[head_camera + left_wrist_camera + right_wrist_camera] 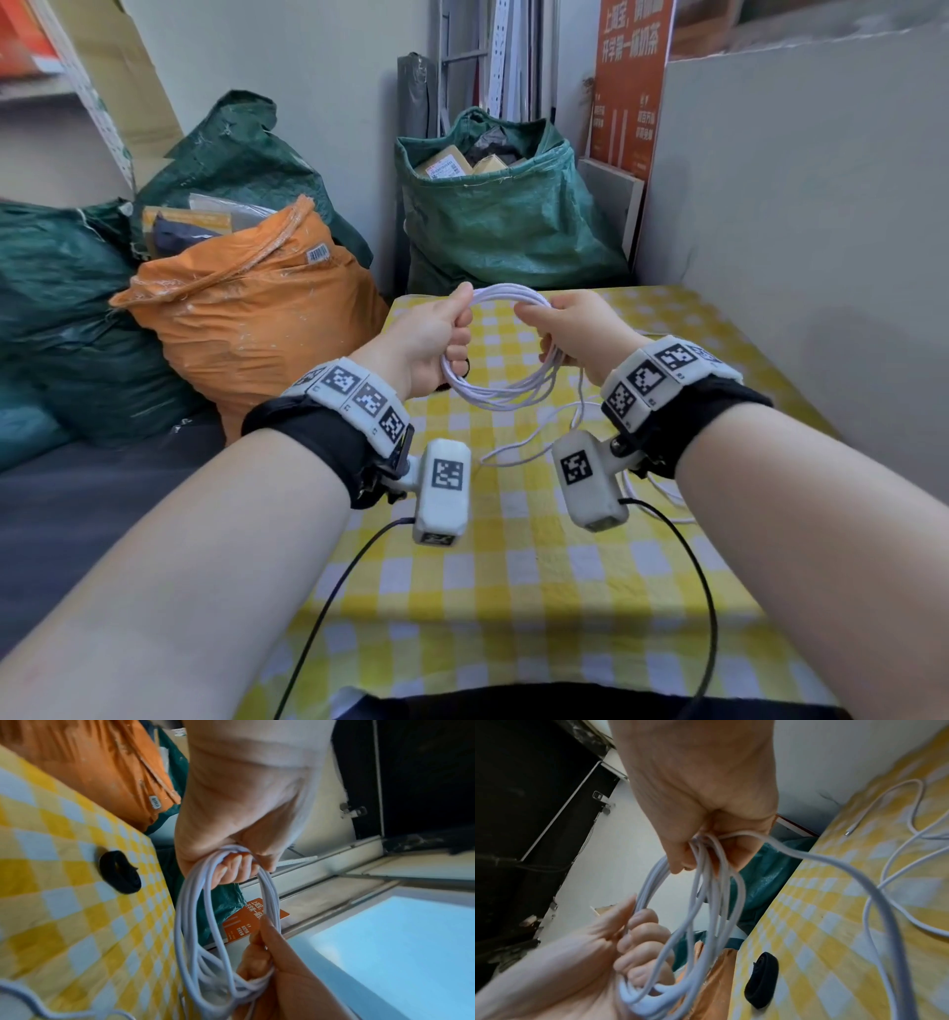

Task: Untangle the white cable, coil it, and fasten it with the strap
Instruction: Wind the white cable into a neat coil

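Above the far end of the checked table point(513, 565), a coil of white cable point(500, 393) hangs between my two hands. My left hand point(436, 336) grips the coil's left side, fingers curled round the bundled loops point(226, 862). My right hand point(570, 324) pinches the right side of the coil point(706, 850). A loose tail of cable point(875, 894) runs from the right hand down onto the table, its plug end point(850, 831) lying free. The black strap point(119, 872) lies rolled on the cloth below the left hand, also in the right wrist view point(762, 981).
An orange sack point(257, 318) and green sacks point(503, 216) stand beyond the table's left and far edges. A grey board point(801, 205) walls the right side. Black camera leads point(683, 565) hang from both wrists over the near table.
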The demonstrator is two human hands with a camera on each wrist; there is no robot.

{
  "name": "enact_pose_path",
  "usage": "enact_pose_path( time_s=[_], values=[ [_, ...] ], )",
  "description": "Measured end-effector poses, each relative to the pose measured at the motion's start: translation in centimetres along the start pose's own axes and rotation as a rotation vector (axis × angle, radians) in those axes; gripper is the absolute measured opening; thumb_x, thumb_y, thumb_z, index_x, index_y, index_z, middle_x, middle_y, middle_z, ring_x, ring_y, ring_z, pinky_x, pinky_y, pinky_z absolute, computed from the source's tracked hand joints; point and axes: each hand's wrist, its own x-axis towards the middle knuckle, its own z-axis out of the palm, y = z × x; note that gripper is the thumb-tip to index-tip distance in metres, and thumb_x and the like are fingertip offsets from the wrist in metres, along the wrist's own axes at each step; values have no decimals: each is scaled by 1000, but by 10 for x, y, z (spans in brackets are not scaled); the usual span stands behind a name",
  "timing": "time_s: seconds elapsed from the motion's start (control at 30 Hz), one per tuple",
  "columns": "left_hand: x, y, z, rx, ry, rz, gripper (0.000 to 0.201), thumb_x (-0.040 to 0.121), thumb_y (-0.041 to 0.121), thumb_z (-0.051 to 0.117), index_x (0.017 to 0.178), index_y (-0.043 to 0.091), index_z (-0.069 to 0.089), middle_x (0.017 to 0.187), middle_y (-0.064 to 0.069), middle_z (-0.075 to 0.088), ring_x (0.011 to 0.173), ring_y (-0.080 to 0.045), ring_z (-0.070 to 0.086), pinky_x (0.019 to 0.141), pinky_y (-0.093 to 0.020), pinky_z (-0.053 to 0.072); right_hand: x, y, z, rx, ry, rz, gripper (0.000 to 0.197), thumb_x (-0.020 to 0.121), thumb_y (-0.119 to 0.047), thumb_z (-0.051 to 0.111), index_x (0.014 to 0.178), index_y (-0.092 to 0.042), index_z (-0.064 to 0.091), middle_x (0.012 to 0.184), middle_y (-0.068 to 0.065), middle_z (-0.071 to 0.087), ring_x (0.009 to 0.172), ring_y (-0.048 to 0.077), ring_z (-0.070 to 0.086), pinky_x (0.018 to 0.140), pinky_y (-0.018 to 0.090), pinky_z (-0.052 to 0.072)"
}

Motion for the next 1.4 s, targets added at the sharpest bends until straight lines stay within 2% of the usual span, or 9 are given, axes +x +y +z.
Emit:
enact_pose_path(
  time_s=[0.13,0.3,0.43,0.57,0.7,0.8,0.97,1.13,1.4],
  values=[
    [0,-5,0,-130,-22,-51,44,98,47,37,66,18,40,48,4,32,43,-11,33,53,-23,34,-3,-4,1,211,-64,57,24,96,-24,50,74,-15,46,61,0,39,45,12,41,55,29,51],
    [-4,-7,-5,153,-93,-104,43,101,40,37,73,12,54,70,-5,56,71,-21,56,73,-31,49,-1,-7,1,-122,-3,9,18,96,-21,41,79,-14,39,64,2,32,51,16,29,44,25,34],
    [-10,1,-6,218,-153,-89,25,98,30,48,96,7,57,71,-4,57,64,-19,59,64,-30,52,-5,-12,2,-319,-115,-50,18,97,-23,42,86,-10,48,67,3,38,51,17,36,45,26,36],
    [-11,9,-2,299,-223,-64,9,96,17,52,100,10,56,65,1,42,51,-12,39,51,-23,44,-8,-19,6,-436,-222,-71,21,96,-26,43,85,-10,52,67,3,41,52,17,38,48,28,38],
    [-9,7,1,152,-179,-70,25,95,30,54,75,16,48,51,7,27,40,-7,22,39,-17,25,-10,-20,8,-410,-203,-133,21,96,-25,44,83,-10,51,67,4,41,54,19,42,53,32,43],
    [-5,3,5,37,-78,-60,41,94,39,53,62,20,35,45,10,22,36,-6,18,37,-17,19,-9,-18,7,-322,-144,-108,19,95,-21,48,80,-9,48,64,4,41,52,18,44,51,29,46],
    [-4,3,5,-176,25,-4,45,93,45,51,60,21,31,42,10,19,34,-5,16,37,-17,19,-6,-10,2,-112,-110,20,22,91,-20,56,73,-11,47,58,2,45,47,16,49,64,34,51],
    [-3,1,7,-343,90,51,47,92,45,52,58,21,31,41,10,19,34,-6,15,38,-18,18,-9,-9,1,11,-105,148,16,93,-23,57,82,-12,54,63,1,51,52,15,57,58,28,56],
    [-2,-5,5,-396,70,85,47,92,45,52,58,21,30,43,8,20,38,-7,19,43,-19,25,-11,-8,6,16,-142,294,25,98,-26,47,84,-6,51,67,11,67,59,24,65,66,39,60]
  ],
)
